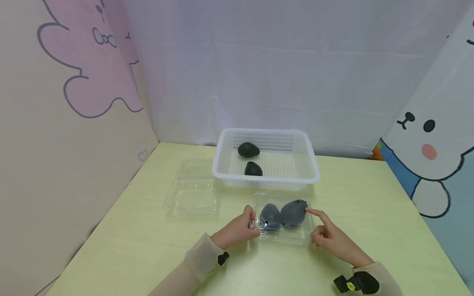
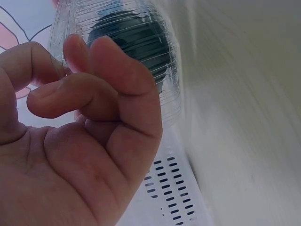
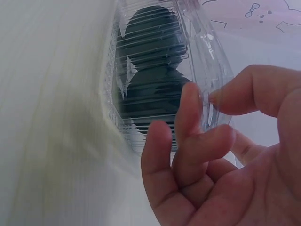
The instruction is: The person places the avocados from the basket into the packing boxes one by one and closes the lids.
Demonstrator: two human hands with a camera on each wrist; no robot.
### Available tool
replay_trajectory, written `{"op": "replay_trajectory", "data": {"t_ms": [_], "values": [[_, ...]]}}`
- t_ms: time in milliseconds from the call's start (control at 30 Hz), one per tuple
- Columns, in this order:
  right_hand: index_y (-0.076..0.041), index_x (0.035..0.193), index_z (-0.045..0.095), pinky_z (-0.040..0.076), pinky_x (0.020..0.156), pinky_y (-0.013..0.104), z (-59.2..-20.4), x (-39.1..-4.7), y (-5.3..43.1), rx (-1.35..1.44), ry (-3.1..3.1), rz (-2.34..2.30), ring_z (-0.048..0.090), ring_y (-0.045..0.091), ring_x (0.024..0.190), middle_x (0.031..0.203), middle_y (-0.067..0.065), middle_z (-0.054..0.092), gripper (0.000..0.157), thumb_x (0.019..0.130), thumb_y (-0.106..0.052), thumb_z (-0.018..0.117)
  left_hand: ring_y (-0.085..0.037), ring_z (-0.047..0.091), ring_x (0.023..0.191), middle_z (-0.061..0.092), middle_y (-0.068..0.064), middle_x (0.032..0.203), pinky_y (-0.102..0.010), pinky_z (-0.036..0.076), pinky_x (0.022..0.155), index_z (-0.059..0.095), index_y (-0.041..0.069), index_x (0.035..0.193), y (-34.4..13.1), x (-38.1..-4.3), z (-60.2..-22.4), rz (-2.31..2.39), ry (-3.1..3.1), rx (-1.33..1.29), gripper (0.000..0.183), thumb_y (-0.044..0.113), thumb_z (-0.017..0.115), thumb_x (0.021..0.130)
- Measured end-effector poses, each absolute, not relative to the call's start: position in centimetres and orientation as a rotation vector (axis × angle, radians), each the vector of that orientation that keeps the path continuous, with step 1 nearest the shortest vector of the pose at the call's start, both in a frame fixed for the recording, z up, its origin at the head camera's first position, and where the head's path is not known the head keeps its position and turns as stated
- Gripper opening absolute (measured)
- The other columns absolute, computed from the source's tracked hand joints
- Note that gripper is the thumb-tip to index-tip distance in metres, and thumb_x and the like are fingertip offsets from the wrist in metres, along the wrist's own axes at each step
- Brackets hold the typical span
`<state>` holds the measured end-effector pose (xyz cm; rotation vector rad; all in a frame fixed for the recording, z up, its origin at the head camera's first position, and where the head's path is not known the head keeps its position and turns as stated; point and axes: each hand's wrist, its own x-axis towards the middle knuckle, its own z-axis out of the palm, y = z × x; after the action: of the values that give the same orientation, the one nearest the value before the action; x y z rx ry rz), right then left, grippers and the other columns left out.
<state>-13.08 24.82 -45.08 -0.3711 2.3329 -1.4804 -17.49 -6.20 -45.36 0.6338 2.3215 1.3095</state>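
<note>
A transparent plastic clamshell box (image 1: pixel 290 237) holds two dark green avocados, the left avocado (image 1: pixel 270 216) and the right avocado (image 1: pixel 294 213), seen hazily through its lid. At its left edge my left hand (image 1: pixel 237 231) grips the rim, fingers curled. My right hand (image 1: pixel 333 238) pinches the right rim near the front corner, while one finger stretches onto the lid's right side. In the right wrist view, the box's ribbed side (image 3: pixel 153 47) shows both avocados behind it. The left wrist view has curled fingers (image 2: pixel 136 94) in front of the box; the lid's edge there is partly hidden.
Behind the box stands a white perforated basket (image 1: pixel 266 180) with two more avocados, one at the back (image 1: pixel 248 150) and one nearer (image 1: pixel 253 168). To the left, another transparent clamshell (image 1: pixel 196 200) lies opened on the pale yellow table (image 1: pixel 355 197). Curtain and printed walls border the table.
</note>
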Motion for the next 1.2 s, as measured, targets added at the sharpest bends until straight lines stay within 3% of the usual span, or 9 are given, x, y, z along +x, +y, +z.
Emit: {"op": "replay_trajectory", "data": {"t_ms": [400, 767, 1033, 1200], "values": [[-0.013, 0.154, 0.012, 0.042, 0.058, 0.032, -45.2, -12.8, 25.6, -0.347, 2.355, -1.471, 0.050, 0.020, 0.064, 0.078, 0.013, 0.056, 0.067, 0.100, -0.008, 0.050, -0.009, 0.029, 0.057, 0.033, 0.004, 0.069, -0.024, 0.025, 0.055, 0.032, 0.003, 0.097, -5.4, -17.6, -45.4, 1.303, 2.287, 0.657, 0.026, 0.004, 0.053, 0.081], [-0.016, 0.155, 0.012, 0.049, 0.065, 0.030, -44.3, -12.9, 26.4, -0.331, 2.409, -1.315, 0.063, 0.020, 0.080, 0.093, 0.011, 0.067, 0.070, 0.099, -0.014, 0.053, -0.008, 0.029, 0.057, 0.032, 0.006, 0.068, -0.024, 0.025, 0.055, 0.033, 0.008, 0.096, -5.4, -17.7, -45.8, 1.257, 2.291, 0.719, 0.022, 0.011, 0.051, 0.084], [-0.015, 0.156, 0.013, 0.048, 0.063, 0.030, -42.9, -12.9, 26.8, -0.381, 2.456, -1.122, 0.066, 0.018, 0.082, 0.103, 0.009, 0.069, 0.070, 0.100, -0.025, 0.054, -0.008, 0.039, 0.058, 0.048, 0.005, 0.074, -0.022, 0.032, 0.055, 0.039, 0.012, 0.102, -5.8, -17.8, -45.5, 1.203, 2.309, 0.740, 0.021, 0.017, 0.055, 0.090], [-0.009, 0.155, 0.018, 0.052, 0.074, 0.041, -40.1, -13.7, 27.5, -0.385, 2.466, -0.943, 0.066, 0.026, 0.093, 0.112, 0.012, 0.068, 0.071, 0.099, -0.029, 0.056, -0.008, 0.046, 0.061, 0.055, 0.003, 0.082, -0.022, 0.037, 0.057, 0.042, 0.014, 0.107, -6.0, -17.8, -45.1, 1.166, 2.345, 0.741, 0.022, 0.019, 0.058, 0.092]]}}
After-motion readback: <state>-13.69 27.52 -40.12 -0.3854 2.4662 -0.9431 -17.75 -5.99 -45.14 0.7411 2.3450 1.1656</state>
